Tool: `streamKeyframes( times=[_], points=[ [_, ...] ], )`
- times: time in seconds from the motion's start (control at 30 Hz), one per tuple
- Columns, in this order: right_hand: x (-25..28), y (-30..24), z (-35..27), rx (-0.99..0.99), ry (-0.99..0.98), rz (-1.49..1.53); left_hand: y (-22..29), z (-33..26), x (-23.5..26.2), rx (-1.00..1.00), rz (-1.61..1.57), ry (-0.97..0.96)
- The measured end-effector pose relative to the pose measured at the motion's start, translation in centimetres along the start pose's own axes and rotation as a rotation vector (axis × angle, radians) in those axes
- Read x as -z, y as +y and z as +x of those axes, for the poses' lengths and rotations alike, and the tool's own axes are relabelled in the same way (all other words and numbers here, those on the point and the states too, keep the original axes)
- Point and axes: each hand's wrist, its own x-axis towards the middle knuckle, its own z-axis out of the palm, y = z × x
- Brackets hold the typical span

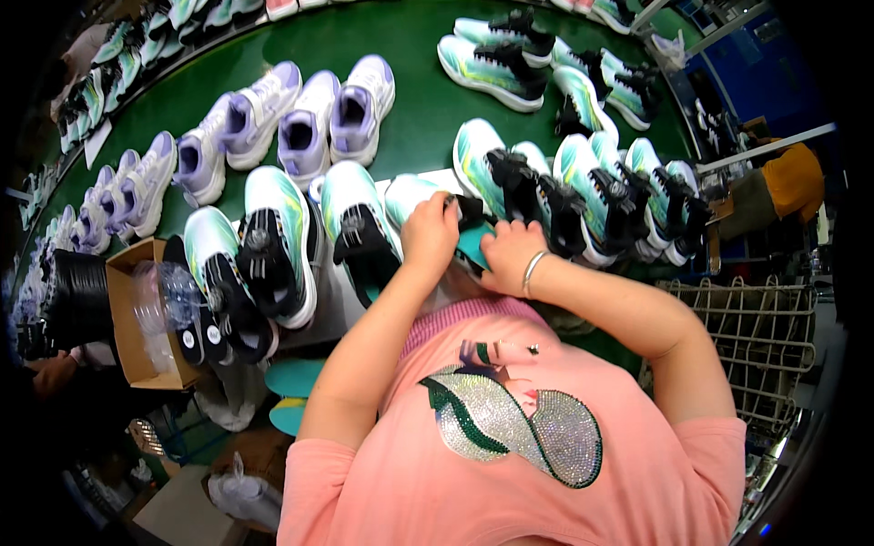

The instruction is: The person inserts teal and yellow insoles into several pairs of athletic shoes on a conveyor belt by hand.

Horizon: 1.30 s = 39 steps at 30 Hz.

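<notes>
On the green tabletop (417,100), at its near side, a white-and-mint shoe (405,195) is pointed far-left, its long axis slanted near-right. It is pinched by the left hand (431,232); the right hand (513,256)'s grip cannot be told.

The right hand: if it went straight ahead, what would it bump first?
Probably the teal insole at the pale shoe, just ahead of the right hand, though depth is hard to tell.

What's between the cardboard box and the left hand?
Head view: between box and left hand stand three mint-and-black shoes, side by side. Two black pieces with white dots are right by the box.
</notes>
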Motion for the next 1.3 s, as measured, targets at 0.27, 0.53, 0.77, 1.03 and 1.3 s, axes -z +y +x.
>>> streamKeyframes(
  times=[0.27, 0.53, 0.77, 1.03, 1.3],
  points=[
    [1.4, 1.8, -2.3, 0.001, -0.289, 0.04, 0.1, -0.6, 0.0, 0.011, -0.022, -0.045],
    [-0.7, 1.9, -2.0, 0.022, 0.049, 0.104, 0.0, -0.4, 0.2, 0.02, -0.007, -0.044],
    [-1.5, 1.3, -0.6, 0.104, -0.019, -0.029, 0.2, -0.3, 0.0, 0.014, -0.019, -0.071],
    [-3.1, -0.3, 1.2, 0.05, -0.031, -0.146, -0.4, -0.3, -0.1, 0.005, -0.043, -0.06],
    [-2.8, 1.5, 1.2, 0.146, -0.134, 0.055, 0.4, -0.5, 0.3, 0.01, -0.063, -0.075]
  ],
)
